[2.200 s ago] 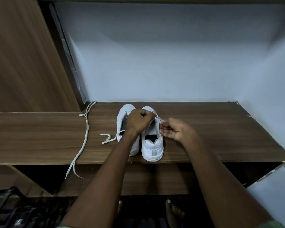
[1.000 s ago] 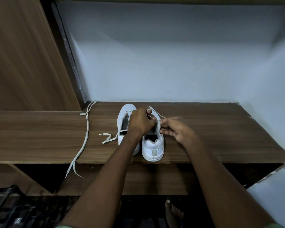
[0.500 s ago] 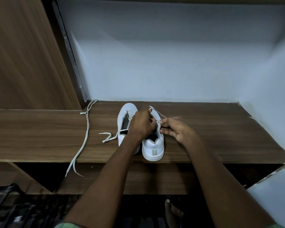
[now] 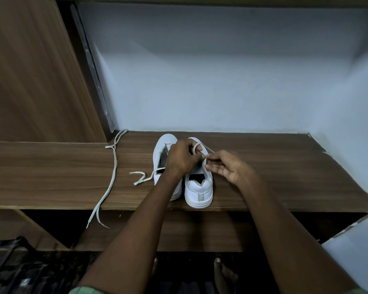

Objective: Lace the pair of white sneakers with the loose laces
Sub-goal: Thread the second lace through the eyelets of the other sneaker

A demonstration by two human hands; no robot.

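Wooden shelf (image 4: 263, 172) against a pale wall, two white sneakers side by side near its front edge, heels toward the person. Left hand (image 4: 182, 159) over the right sneaker (image 4: 199, 190), fingers curled, holding a loop of lace (image 4: 197, 146). Right hand (image 4: 229, 168) just beside it, thumb and fingertips pinching the same lace. Left sneaker (image 4: 163, 149) has a lace end trailing left. Second loose lace (image 4: 113, 172) lies well apart, hanging off the shelf edge.

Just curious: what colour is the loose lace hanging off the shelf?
White, clearest in the head view: loose lace.
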